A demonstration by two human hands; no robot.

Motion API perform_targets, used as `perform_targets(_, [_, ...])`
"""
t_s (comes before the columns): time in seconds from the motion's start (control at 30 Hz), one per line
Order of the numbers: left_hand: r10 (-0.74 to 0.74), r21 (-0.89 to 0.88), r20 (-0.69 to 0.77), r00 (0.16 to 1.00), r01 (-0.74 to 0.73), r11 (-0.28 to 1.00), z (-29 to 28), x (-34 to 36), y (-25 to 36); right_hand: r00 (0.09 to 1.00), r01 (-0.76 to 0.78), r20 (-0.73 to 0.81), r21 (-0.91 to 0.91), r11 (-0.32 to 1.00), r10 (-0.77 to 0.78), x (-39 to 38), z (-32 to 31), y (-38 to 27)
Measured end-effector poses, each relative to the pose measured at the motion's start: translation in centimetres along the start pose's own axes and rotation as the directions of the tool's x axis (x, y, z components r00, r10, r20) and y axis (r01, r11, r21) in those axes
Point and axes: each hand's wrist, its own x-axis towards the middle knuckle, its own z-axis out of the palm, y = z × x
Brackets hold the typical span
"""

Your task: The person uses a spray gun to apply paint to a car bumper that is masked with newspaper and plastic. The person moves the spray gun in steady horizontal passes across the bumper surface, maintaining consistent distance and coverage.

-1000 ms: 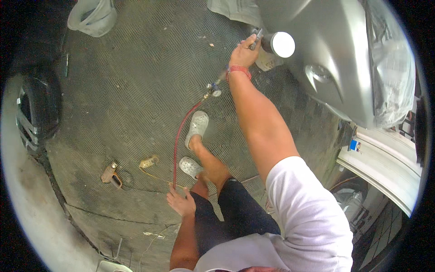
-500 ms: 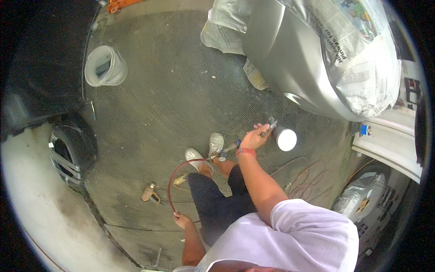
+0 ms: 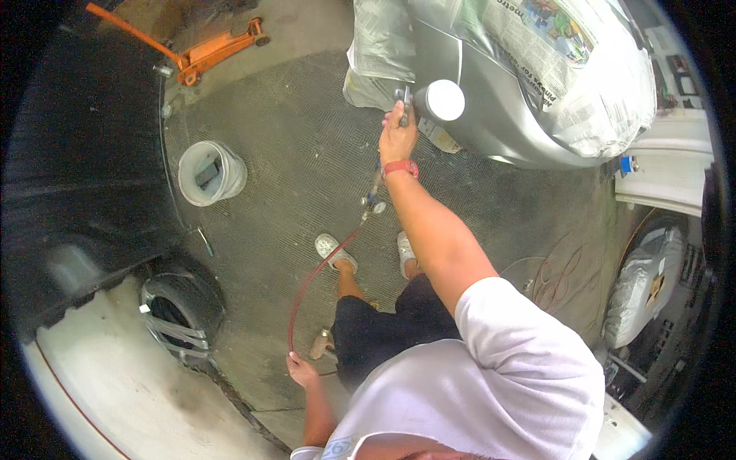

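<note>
My right hand (image 3: pixel 397 132) is closed on a spray gun (image 3: pixel 405 103) with a white-lidded dark cup (image 3: pixel 438 102), held out in front of a silver car bumper (image 3: pixel 502 130) masked with newspaper (image 3: pixel 552 61). Below the wrist, a gauge fitting (image 3: pixel 373 205) hangs at the gun's line. A red hose (image 3: pixel 313 277) runs from it down to my left hand (image 3: pixel 302 369), which grips it near my left thigh. My two feet in pale clogs stand on the textured floor beneath the hose.
An orange floor jack (image 3: pixel 214 58) lies at upper left, above a white bucket (image 3: pixel 195 195). A tire (image 3: pixel 211 305) sits by a pale panel (image 3: pixel 115 368) at lower left. Coiled hoses (image 3: pixel 556 280), a white panel (image 3: pixel 663 159) and a wrapped wheel (image 3: pixel 644 284) are at right.
My view has swung, bringing the orange jack fully in. My feet have shifted apart. The spray gun dipped away from the bumper half a second ago and is now raised back toward it.
</note>
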Motion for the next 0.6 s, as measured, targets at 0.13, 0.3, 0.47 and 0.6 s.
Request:
perform_targets(0.13, [0.048,0.054,-0.012,0.999,-0.047,0.997,-3.4,5.3,1.7,1.000,-0.010,0.001,0.053,0.999,0.010,0.1,-1.3,-2.8])
perform_targets(0.3, [0.165,0.044,0.125,0.978,-0.172,0.984,-6.8,8.6,7.8,0.966,-0.076,-0.247,0.008,0.997,0.076,-2.6,-13.2,0.3])
perform_targets(0.47, [0.220,0.062,0.190,0.957,-0.236,0.970,-7.9,10.9,10.7,0.836,-0.169,-0.533,-0.031,0.985,0.127,-7.0,-22.4,-2.0])
perform_targets(0.6, [0.233,0.009,0.187,0.954,-0.239,0.971,-8.7,11.8,13.1,0.798,-0.177,-0.590,-0.038,0.983,0.121,-7.4,-22.2,-3.6])
